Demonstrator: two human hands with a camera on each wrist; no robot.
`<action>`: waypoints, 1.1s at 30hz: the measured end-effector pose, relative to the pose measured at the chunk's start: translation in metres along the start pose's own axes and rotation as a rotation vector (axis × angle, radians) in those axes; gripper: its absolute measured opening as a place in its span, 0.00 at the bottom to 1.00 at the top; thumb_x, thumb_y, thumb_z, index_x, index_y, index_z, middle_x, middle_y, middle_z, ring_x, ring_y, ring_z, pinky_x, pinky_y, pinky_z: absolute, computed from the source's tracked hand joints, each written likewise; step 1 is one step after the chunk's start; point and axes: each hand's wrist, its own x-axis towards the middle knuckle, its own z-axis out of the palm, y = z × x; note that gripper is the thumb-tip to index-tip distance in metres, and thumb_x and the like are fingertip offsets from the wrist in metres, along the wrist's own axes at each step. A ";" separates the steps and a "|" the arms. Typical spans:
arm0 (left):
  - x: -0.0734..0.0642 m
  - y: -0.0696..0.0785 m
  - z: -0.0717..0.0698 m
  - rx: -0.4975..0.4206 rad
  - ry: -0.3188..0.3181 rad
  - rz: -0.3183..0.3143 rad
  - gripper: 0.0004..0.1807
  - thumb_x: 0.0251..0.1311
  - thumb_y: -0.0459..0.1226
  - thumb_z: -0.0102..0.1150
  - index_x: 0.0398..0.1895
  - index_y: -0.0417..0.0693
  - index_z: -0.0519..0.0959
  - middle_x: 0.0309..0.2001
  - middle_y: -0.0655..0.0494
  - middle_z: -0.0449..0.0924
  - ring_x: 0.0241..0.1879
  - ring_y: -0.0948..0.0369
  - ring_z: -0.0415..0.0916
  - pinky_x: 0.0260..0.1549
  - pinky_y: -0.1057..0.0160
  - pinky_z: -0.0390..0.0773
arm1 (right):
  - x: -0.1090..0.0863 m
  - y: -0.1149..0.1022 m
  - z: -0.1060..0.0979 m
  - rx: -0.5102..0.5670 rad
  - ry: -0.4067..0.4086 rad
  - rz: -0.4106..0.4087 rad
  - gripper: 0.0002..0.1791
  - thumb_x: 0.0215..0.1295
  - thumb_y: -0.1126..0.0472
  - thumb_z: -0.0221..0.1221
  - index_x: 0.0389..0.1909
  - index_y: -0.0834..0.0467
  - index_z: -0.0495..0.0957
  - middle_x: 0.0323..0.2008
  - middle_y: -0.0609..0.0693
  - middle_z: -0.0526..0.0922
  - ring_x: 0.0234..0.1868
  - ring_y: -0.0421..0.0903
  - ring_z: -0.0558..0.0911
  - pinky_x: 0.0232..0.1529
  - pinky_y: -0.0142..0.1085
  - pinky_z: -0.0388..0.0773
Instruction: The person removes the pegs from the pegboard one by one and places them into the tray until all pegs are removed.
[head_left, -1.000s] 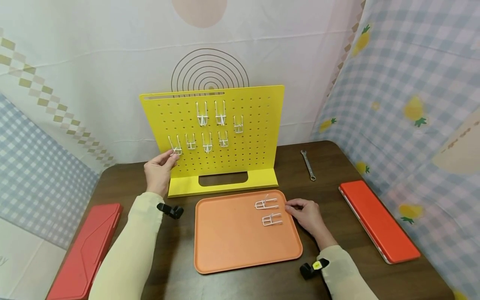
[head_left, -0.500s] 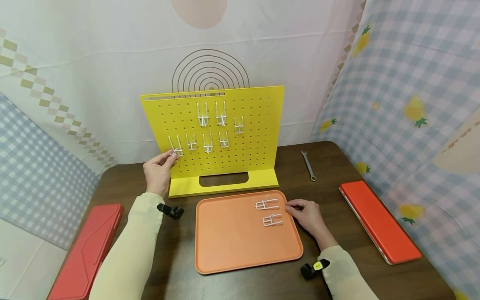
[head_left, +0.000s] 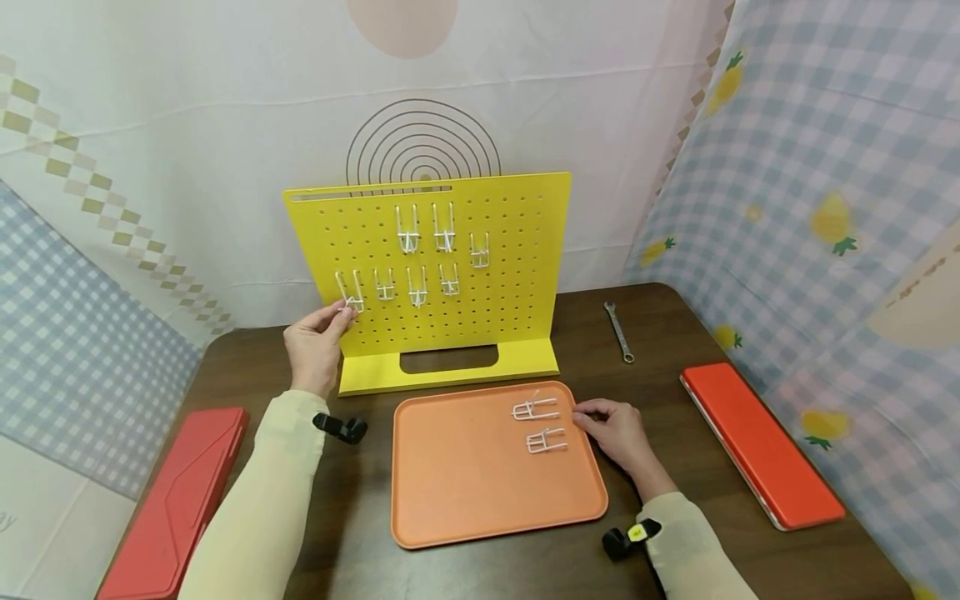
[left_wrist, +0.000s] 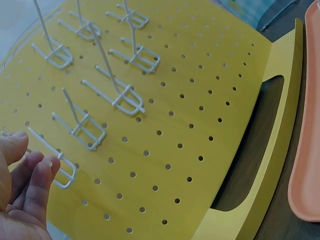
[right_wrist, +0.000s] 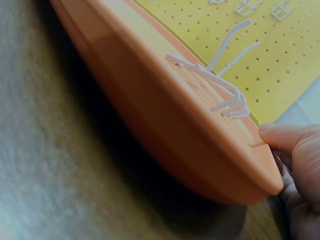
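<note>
My left hand [head_left: 315, 346] pinches a white wire pegboard hook [left_wrist: 60, 155] at the left side of the yellow pegboard [head_left: 517, 358], its prong in the fingertips. That hook's two upright wires lie against the board, level with a row of similar hooks. Higher up hang two longer hooks and a shorter hook [head_left: 479, 254]. At the right, my right hand [head_left: 617, 429] holds the edge of the orange tray [head_left: 450, 500], thumb on the rim and the other fingers beside it, partly hidden in the right wrist view. Two more white hooks lie on the tray near that hand, one a double-wire hook [head_left: 536, 410].
A metal wrench [head_left: 618, 333] lies on the brown table [head_left: 645, 333] right of the pegboard. One red case [head_left: 761, 446] is at the far right, another red case [head_left: 176, 504] at the far left. Patterned cloth [head_left: 585, 108] hangs behind and at both sides.
</note>
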 end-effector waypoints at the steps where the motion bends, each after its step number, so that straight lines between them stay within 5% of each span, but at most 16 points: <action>1: -0.002 0.001 0.000 0.009 -0.001 0.002 0.19 0.54 0.30 0.67 0.47 0.26 0.79 0.40 0.40 0.84 0.35 0.58 0.84 0.38 0.66 0.81 | 0.000 0.000 0.000 0.000 -0.001 0.000 0.05 0.57 0.58 0.69 0.35 0.51 0.88 0.34 0.47 0.87 0.37 0.44 0.83 0.35 0.35 0.79; 10: -0.032 0.007 -0.003 0.145 -0.059 0.042 0.16 0.55 0.32 0.68 0.45 0.31 0.83 0.40 0.44 0.85 0.35 0.62 0.84 0.38 0.68 0.81 | -0.001 0.000 0.000 -0.002 0.004 0.006 0.05 0.57 0.58 0.69 0.35 0.51 0.88 0.35 0.47 0.87 0.38 0.44 0.84 0.35 0.35 0.79; 20: -0.095 0.019 0.008 0.300 -0.107 0.027 0.11 0.55 0.31 0.68 0.40 0.33 0.85 0.39 0.42 0.85 0.34 0.65 0.83 0.35 0.69 0.81 | 0.000 0.002 0.000 -0.010 0.003 -0.002 0.06 0.57 0.56 0.69 0.35 0.50 0.88 0.35 0.46 0.87 0.39 0.44 0.84 0.36 0.36 0.80; 25: -0.131 0.029 0.022 0.414 -0.200 0.085 0.07 0.55 0.27 0.66 0.37 0.31 0.85 0.35 0.41 0.85 0.32 0.62 0.83 0.30 0.72 0.80 | 0.001 0.002 0.000 -0.014 0.011 -0.021 0.06 0.57 0.56 0.70 0.35 0.49 0.88 0.35 0.45 0.87 0.38 0.44 0.84 0.36 0.37 0.80; 33: -0.171 -0.006 0.034 0.553 -0.447 0.296 0.04 0.55 0.31 0.68 0.34 0.44 0.88 0.33 0.55 0.86 0.31 0.64 0.83 0.25 0.72 0.79 | 0.001 0.003 0.000 -0.015 0.002 -0.011 0.06 0.57 0.55 0.69 0.35 0.49 0.88 0.35 0.46 0.87 0.39 0.44 0.84 0.36 0.38 0.80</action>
